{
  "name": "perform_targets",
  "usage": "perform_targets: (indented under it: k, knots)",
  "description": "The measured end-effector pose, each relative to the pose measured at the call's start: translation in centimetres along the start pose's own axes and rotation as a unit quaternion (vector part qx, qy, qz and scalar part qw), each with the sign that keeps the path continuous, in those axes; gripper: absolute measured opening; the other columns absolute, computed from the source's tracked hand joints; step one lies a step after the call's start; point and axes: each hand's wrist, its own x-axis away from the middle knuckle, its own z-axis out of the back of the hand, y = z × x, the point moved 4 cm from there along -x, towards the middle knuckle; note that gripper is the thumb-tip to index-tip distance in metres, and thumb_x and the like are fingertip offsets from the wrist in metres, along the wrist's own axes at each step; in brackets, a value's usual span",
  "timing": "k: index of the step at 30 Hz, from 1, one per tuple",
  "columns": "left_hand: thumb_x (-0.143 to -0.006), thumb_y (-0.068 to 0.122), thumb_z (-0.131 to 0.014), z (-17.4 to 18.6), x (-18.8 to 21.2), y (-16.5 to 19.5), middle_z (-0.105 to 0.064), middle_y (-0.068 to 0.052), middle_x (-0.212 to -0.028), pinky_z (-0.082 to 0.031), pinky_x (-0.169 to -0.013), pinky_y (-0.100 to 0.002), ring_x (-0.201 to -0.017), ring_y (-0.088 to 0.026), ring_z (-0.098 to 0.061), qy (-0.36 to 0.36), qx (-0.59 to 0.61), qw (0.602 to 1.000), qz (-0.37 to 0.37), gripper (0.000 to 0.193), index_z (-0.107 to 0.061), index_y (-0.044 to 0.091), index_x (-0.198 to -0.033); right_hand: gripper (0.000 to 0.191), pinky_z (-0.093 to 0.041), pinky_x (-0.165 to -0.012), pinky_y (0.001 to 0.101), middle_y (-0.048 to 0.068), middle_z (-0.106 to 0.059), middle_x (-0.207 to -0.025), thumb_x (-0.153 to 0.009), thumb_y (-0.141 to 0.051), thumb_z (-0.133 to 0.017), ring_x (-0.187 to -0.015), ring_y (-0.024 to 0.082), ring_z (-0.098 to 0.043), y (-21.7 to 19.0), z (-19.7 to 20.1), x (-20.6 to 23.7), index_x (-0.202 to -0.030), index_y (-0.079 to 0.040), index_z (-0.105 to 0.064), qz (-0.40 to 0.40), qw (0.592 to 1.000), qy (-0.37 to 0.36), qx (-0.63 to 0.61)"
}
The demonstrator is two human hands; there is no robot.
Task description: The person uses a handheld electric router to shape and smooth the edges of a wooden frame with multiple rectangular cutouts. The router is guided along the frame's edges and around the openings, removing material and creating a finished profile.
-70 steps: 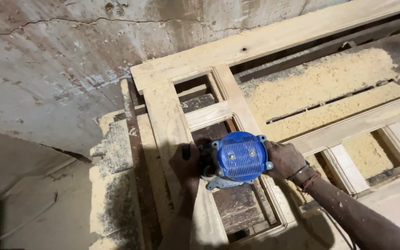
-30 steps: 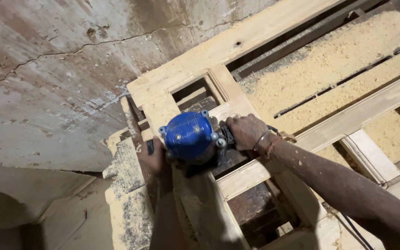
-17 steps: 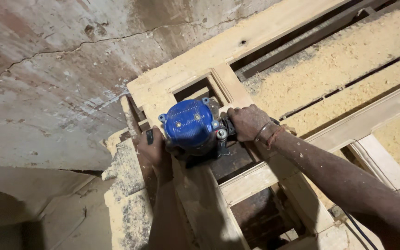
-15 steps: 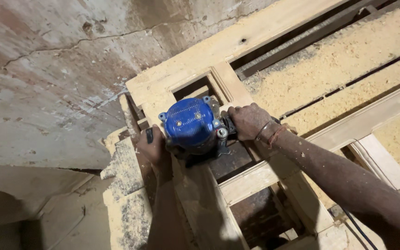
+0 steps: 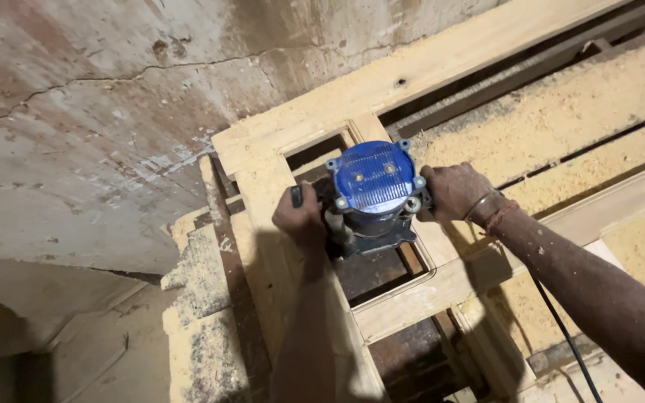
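A blue-topped electric router [image 5: 374, 179] stands upright over a small rectangular opening of a pale wooden frame [image 5: 412, 78]. My left hand [image 5: 301, 220] grips its left side handle, and my right hand [image 5: 455, 192] grips the handle on the right. The tool sits near the frame's far corner, by the top rail. Its base and cutter are hidden under the body. A black cord [image 5: 561, 336] trails down along my right forearm.
Thick sawdust [image 5: 561, 119] covers the bench surface under the frame to the right. Sawdust-coated wooden blocks [image 5: 199, 298] stick out at the frame's left edge. A cracked, stained concrete wall [image 5: 98, 112] runs close along the left and far side.
The router and both hands have travelled along the frame toward the far top rail, from a nearer opening to the corner opening. My grip on both handles is unchanged.
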Motion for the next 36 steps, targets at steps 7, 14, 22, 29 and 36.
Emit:
perform_targets:
  k: [7, 14, 22, 29, 36]
  knots:
    - [-0.094, 0.014, -0.069, 0.7, 0.5, 2.4, -0.060, -0.011, -0.060, -0.044, -0.051, -0.036, -0.052, -0.020, -0.056, -0.050, 0.024, 0.998, -0.019, 0.022, -0.065, 0.000, -0.077, 0.062, -0.065, -0.074, 0.0463, 0.015, -0.073, -0.084, -0.081, -0.057, -0.070, -0.077, 0.032, -0.076, -0.1, 0.1, 1.6, -0.116, -0.008, -0.054, -0.022, 0.998, -0.054, -0.004]
    - [-0.091, 0.009, -0.067, 3.6, 1.6, 1.9, -0.054, -0.008, -0.058, -0.039, -0.049, -0.033, -0.049, -0.012, -0.049, -0.052, -0.073, 0.994, -0.068, 0.028, -0.058, -0.003, -0.069, 0.061, -0.060, -0.076, 0.0485, 0.018, -0.070, -0.088, -0.083, -0.051, -0.074, -0.079, 0.037, -0.072, -2.0, 0.7, 5.5, -0.117, -0.007, -0.049, 0.029, 0.999, -0.027, -0.038]
    - [-0.093, 0.016, -0.070, 0.7, -6.9, 3.2, -0.057, -0.002, -0.056, -0.036, -0.049, -0.033, -0.051, -0.010, -0.046, -0.039, -0.008, 0.999, 0.024, 0.029, -0.064, -0.003, -0.071, 0.045, -0.065, -0.071, 0.0439, 0.013, -0.069, -0.088, -0.085, -0.028, -0.069, -0.078, 0.032, -0.076, -0.9, 4.9, -2.2, -0.120, -0.009, -0.049, -0.003, 0.998, -0.027, -0.063]
    - [-0.096, 0.019, -0.069, -2.3, -11.7, 2.7, -0.058, -0.007, -0.061, -0.037, -0.054, -0.037, -0.057, -0.013, -0.046, -0.025, -0.039, 0.999, -0.006, 0.035, -0.062, -0.007, -0.073, 0.054, -0.058, -0.079, 0.0513, 0.020, -0.071, -0.096, -0.067, -0.042, -0.083, -0.088, 0.041, -0.071, -1.3, 8.3, -8.4, -0.101, -0.004, -0.065, 0.117, 0.981, 0.145, -0.049]
    - [-0.094, 0.020, -0.067, -4.3, -12.2, -1.9, -0.065, -0.005, -0.063, -0.045, -0.057, -0.034, -0.058, -0.012, -0.055, -0.024, -0.044, 0.999, 0.016, 0.029, -0.069, -0.005, -0.079, 0.058, -0.059, -0.081, 0.0503, 0.019, -0.072, -0.092, -0.067, -0.049, -0.081, -0.088, 0.039, -0.073, -0.7, 5.9, -12.5, -0.104, -0.007, -0.065, 0.108, 0.989, 0.096, -0.024]
